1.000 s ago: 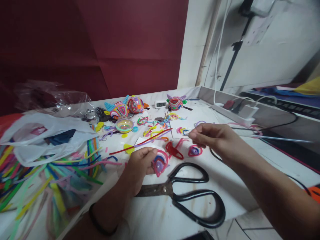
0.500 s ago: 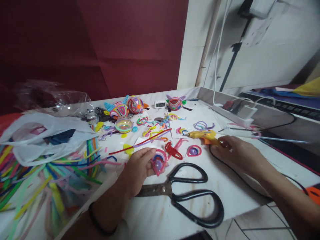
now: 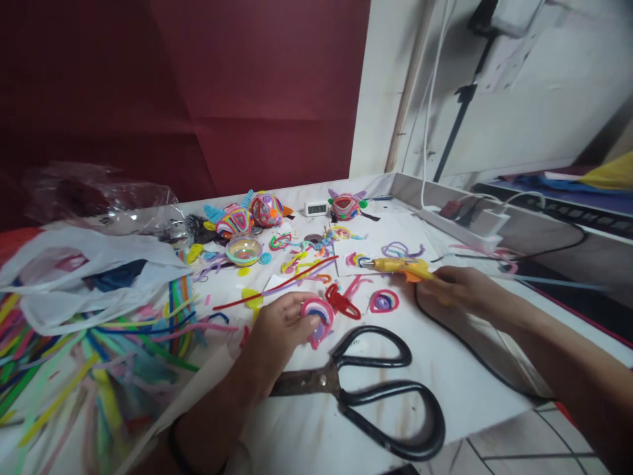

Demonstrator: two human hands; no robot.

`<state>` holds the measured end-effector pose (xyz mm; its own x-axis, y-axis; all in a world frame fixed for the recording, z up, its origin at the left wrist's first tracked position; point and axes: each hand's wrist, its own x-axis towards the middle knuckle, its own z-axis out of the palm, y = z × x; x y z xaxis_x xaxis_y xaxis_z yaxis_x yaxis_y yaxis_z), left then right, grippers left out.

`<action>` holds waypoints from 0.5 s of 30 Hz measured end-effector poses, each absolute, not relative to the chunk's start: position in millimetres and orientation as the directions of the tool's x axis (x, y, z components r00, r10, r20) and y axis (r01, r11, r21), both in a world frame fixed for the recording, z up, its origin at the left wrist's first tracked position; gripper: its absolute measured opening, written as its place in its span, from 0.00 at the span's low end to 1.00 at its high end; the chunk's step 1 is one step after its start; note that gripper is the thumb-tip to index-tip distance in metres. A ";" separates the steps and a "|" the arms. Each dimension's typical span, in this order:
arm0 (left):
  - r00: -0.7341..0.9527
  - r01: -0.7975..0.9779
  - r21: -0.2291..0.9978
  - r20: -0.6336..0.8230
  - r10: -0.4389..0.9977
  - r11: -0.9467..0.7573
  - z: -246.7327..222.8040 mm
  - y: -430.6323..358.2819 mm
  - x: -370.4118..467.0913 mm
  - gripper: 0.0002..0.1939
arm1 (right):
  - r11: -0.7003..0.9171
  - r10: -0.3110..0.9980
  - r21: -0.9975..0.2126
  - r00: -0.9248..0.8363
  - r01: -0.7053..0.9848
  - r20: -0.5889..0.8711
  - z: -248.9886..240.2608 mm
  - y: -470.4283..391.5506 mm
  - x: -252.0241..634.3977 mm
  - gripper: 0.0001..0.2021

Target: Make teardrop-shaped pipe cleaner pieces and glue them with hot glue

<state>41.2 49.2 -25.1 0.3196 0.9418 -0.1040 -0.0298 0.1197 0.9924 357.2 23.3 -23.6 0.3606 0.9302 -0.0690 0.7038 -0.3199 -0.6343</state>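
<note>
My left hand (image 3: 277,333) pinches a teardrop-shaped pipe-cleaner piece (image 3: 319,313), pink outside with white, blue and purple inside. The thumb lies across its face. My right hand (image 3: 462,290) is wrapped round the handle of a yellow glue gun (image 3: 398,266), whose nozzle points left, close to a small rainbow-coloured curl (image 3: 353,259) on the paper. A matching teardrop piece (image 3: 384,301) lies flat between the hands, beside a bundle of red pipe cleaner (image 3: 342,301). Large black-handled scissors (image 3: 324,380) lie below, their blades partly hidden by my left hand.
Loose pipe cleaners (image 3: 93,369) and a white plastic bag (image 3: 89,264) fill the left side. Colourful wrapped balls (image 3: 267,208), a clear bowl (image 3: 244,249) and a small digital timer (image 3: 316,208) stand behind. A black cord (image 3: 475,353) trails from the glue gun; a power strip (image 3: 459,225) is at right.
My right hand has closed more fully round the glue gun's handle, and the gun has shifted slightly. My left thumb has moved onto the face of the teardrop piece, which has turned.
</note>
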 end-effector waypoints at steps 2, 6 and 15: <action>0.315 -0.024 0.999 -0.037 0.948 0.047 -27.4 50.3 41.9 0.15 | -0.296 0.926 -0.718 0.374 0.630 -0.054 -19.1 17.8 355.2 0.24; 0.322 0.004 0.999 0.045 0.946 -0.048 -24.8 47.0 43.2 0.11 | -0.196 0.930 -0.847 0.366 0.494 -0.002 -5.7 -0.4 348.5 0.27; 0.382 0.078 0.983 0.127 0.915 -0.169 -14.0 44.2 42.0 0.02 | 0.007 0.855 -0.953 0.492 0.302 0.162 11.0 -34.9 315.0 0.27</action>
